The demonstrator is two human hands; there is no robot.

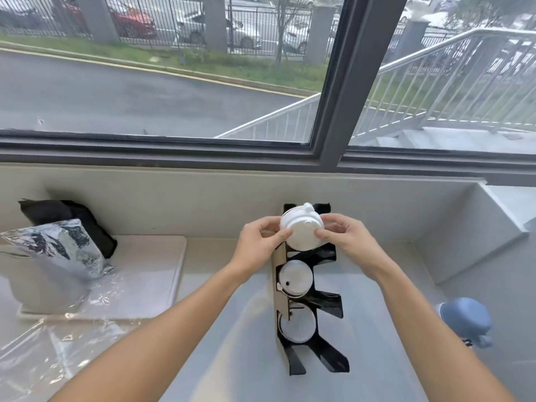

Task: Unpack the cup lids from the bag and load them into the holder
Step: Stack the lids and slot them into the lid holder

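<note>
Head view: a stack of white cup lids (pixel 301 230) goes into the top slot of the black lid holder (pixel 311 303) on the tabletop (pixel 232 329).

Left hand (pixel 261 242) and right hand (pixel 345 233) clamp the stack from either side. Two lower slots already hold lids; the clear plastic bag (pixel 58 338) lies spread at left, apparently emptied, so loading looks nearly finished.

Two bare hands are in view, the left hand (pixel 259 242) and the right hand (pixel 345 237). Together they hold one stack of white plastic cup lids (pixel 302 229); how many lids it holds cannot be told. One black holder with a cardboard side (pixel 324 355) stands on the one pale tabletop (pixel 232 329), with three compartments showing. Two further white lid stacks sit in it, one in the middle compartment (pixel 295 277) and one in the near compartment (pixel 296 324). There is one crinkled silver foil bag (pixel 62 250), one black bag (pixel 72 213), one clear plastic wrap (pixel 43 355), one white rectangular tray (pixel 156 274) and one blue rounded object (pixel 467 317).
</note>
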